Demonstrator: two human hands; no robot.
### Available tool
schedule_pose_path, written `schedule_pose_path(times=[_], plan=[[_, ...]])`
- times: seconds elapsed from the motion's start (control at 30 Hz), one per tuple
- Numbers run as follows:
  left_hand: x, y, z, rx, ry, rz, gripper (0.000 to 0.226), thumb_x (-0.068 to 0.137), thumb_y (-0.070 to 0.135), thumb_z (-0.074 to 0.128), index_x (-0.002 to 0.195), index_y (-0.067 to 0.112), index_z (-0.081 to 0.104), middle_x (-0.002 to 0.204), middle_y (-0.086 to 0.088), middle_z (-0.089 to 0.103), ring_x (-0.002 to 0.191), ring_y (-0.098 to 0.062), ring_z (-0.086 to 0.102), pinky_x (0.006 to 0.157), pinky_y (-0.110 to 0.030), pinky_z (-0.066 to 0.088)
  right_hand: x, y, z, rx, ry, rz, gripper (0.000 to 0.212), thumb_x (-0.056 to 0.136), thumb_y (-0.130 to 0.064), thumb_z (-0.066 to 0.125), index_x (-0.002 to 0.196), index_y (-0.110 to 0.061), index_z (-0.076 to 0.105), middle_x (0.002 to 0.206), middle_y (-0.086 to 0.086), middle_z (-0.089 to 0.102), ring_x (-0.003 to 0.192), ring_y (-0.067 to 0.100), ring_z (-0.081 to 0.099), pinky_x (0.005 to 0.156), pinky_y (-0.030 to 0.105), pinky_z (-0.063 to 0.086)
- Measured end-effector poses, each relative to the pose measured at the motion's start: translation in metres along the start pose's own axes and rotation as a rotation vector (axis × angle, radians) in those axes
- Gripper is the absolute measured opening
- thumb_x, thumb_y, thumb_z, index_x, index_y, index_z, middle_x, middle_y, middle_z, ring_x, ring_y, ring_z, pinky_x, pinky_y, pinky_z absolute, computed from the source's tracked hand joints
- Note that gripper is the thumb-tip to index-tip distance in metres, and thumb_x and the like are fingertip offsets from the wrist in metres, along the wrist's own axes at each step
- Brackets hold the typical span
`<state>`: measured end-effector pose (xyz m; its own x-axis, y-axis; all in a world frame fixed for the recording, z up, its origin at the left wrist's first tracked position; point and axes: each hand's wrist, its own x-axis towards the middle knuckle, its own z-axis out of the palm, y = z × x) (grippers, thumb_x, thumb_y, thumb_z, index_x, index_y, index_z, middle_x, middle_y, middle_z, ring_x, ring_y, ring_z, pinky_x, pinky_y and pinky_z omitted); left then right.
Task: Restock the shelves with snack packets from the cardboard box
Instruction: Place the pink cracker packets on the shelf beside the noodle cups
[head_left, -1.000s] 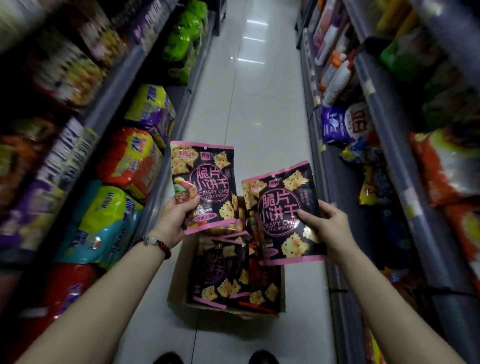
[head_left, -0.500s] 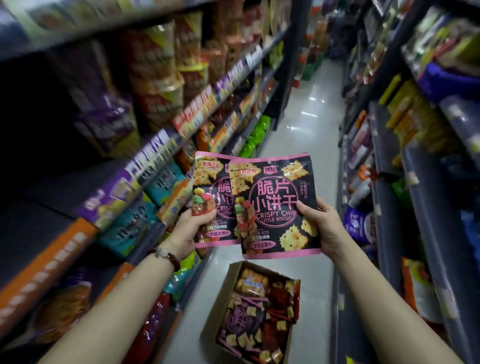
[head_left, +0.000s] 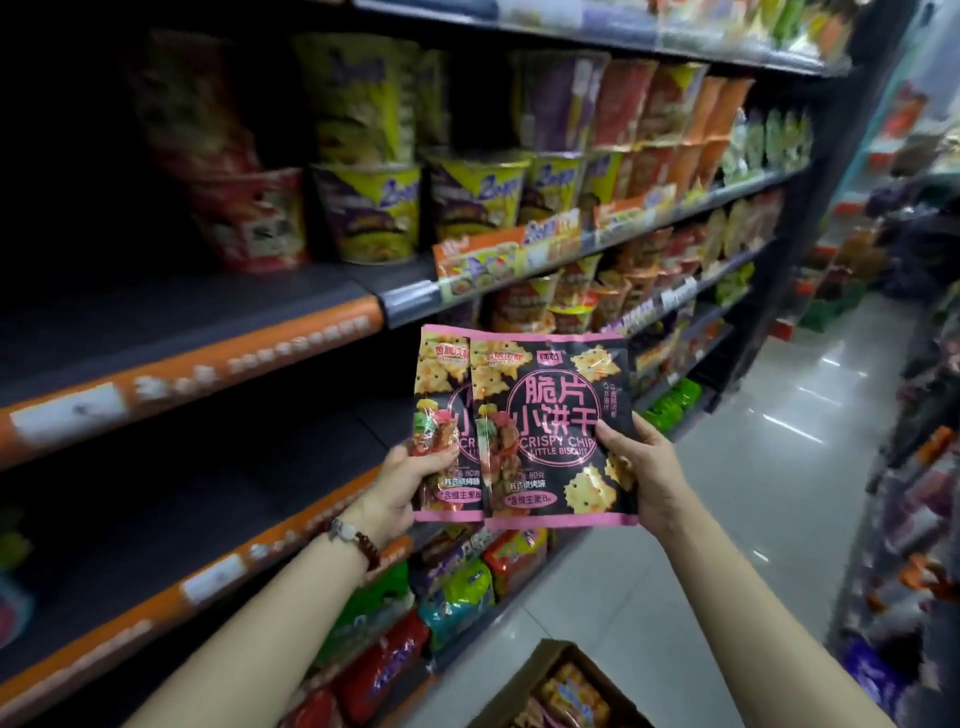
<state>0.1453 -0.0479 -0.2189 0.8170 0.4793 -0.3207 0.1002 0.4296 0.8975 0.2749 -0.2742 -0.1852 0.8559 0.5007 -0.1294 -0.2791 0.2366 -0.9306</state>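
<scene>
Snack packets, two, black and pink: front packet (head_left: 558, 431) pinched at its edge by right hand (head_left: 647, 475); rear packet (head_left: 441, 415) overlapped behind it, gripped by left hand (head_left: 397, 491). Cardboard box (head_left: 540, 675) below. Dark shelf (head_left: 208, 332) beyond. Risk: slick overlapped film may slide, dropping one packet.
</scene>
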Motion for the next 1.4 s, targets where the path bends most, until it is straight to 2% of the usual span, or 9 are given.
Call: schedule_pose_path(times=[0.1, 0.3, 0.47, 0.7, 0.83, 1.03, 1.2, 1.3, 1.4], plan=[[-0.034, 0.021, -0.022, -0.003, 0.045, 0.054, 0.065, 0.068, 0.011, 0.079, 0.124, -0.004, 0.051, 0.117, -0.027, 0.064, 0.100, -0.040, 0.065, 0.078, -0.045, 0.058, -0.007, -0.005, 0.032, -0.039, -0.075, -0.021, 0.026, 0.082, -0.005, 0.068, 0.108, -0.009, 0.066, 0.092, 0.012, 0.075, 0.077, 0.027, 0.072, 0.075, 0.042, 0.060], [-0.102, 0.060, -0.071, -0.009, 0.151, 0.216, 0.032, 0.081, 0.004, 0.066, 0.113, 0.002, 0.062, 0.108, -0.020, 0.067, 0.094, -0.032, 0.066, 0.078, -0.041, 0.057, -0.024, -0.014, 0.107, -0.090, -0.242, -0.087, 0.026, 0.085, -0.007, 0.067, 0.110, -0.015, 0.066, 0.100, 0.008, 0.075, 0.088, 0.025, 0.072, 0.079, 0.039, 0.058], [-0.157, 0.097, -0.120, 0.044, 0.298, 0.365, 0.037, 0.062, 0.019, 0.077, 0.097, 0.015, 0.069, 0.099, -0.007, 0.071, 0.113, -0.033, 0.059, 0.105, -0.049, 0.040, -0.040, -0.019, 0.178, -0.112, -0.409, -0.172, 0.026, 0.088, -0.008, 0.065, 0.111, -0.019, 0.066, 0.103, 0.003, 0.075, 0.092, 0.019, 0.072, 0.070, 0.027, 0.057], [-0.207, 0.162, -0.172, 0.057, 0.374, 0.498, 0.021, 0.081, 0.006, 0.068, 0.101, 0.012, 0.065, 0.093, -0.006, 0.072, 0.092, -0.025, 0.067, 0.077, -0.036, 0.053, -0.053, -0.033, 0.276, -0.124, -0.531, -0.253, 0.019, 0.088, -0.015, 0.067, 0.104, -0.027, 0.067, 0.106, 0.003, 0.074, 0.098, 0.024, 0.071, 0.086, 0.042, 0.056], [-0.215, 0.198, -0.196, 0.116, 0.381, 0.581, 0.015, 0.083, 0.006, 0.066, 0.095, 0.015, 0.066, 0.087, -0.002, 0.074, 0.089, -0.024, 0.068, 0.078, -0.038, 0.055, -0.049, -0.044, 0.322, -0.150, -0.534, -0.330, 0.020, 0.088, -0.015, 0.068, 0.099, -0.031, 0.068, 0.108, -0.001, 0.074, 0.105, 0.021, 0.068, 0.098, 0.046, 0.051], [-0.202, 0.231, -0.223, 0.178, 0.442, 0.665, 0.018, 0.083, 0.010, 0.068, 0.093, 0.025, 0.063, 0.099, -0.003, 0.068, 0.108, -0.030, 0.061, 0.097, -0.047, 0.048, -0.036, -0.051, 0.366, -0.156, -0.494, -0.357, 0.018, 0.087, -0.019, 0.069, 0.098, -0.033, 0.067, 0.107, 0.001, 0.074, 0.102, 0.022, 0.069, 0.095, 0.048, 0.052], [-0.184, 0.249, -0.232, 0.171, 0.459, 0.694, 0.024, 0.083, 0.008, 0.068, 0.094, 0.028, 0.060, 0.100, 0.000, 0.066, 0.110, -0.028, 0.059, 0.097, -0.046, 0.047, -0.018, -0.056, 0.386, -0.128, -0.465, -0.415, 0.025, 0.087, -0.019, 0.069, 0.110, -0.027, 0.066, 0.110, -0.003, 0.073, 0.106, 0.018, 0.068, 0.099, 0.045, 0.050], [-0.171, 0.244, -0.242, 0.171, 0.438, 0.647, 0.028, 0.084, 0.008, 0.066, 0.106, 0.023, 0.060, 0.110, -0.004, 0.066, 0.114, -0.027, 0.057, 0.102, -0.046, 0.044, -0.006, -0.050, 0.390, -0.139, -0.470, -0.446, 0.035, 0.087, -0.021, 0.069, 0.121, -0.019, 0.062, 0.114, -0.003, 0.071, 0.108, 0.015, 0.066, 0.099, 0.042, 0.050], [-0.160, 0.234, -0.251, 0.219, 0.415, 0.593, 0.036, 0.084, 0.003, 0.065, 0.118, 0.013, 0.055, 0.115, -0.009, 0.064, 0.118, -0.029, 0.056, 0.105, -0.045, 0.042, 0.006, -0.034, 0.387, -0.153, -0.496, -0.439, 0.022, 0.090, -0.019, 0.066, 0.107, -0.030, 0.063, 0.107, -0.008, 0.072, 0.099, 0.005, 0.068, 0.093, 0.033, 0.053]])
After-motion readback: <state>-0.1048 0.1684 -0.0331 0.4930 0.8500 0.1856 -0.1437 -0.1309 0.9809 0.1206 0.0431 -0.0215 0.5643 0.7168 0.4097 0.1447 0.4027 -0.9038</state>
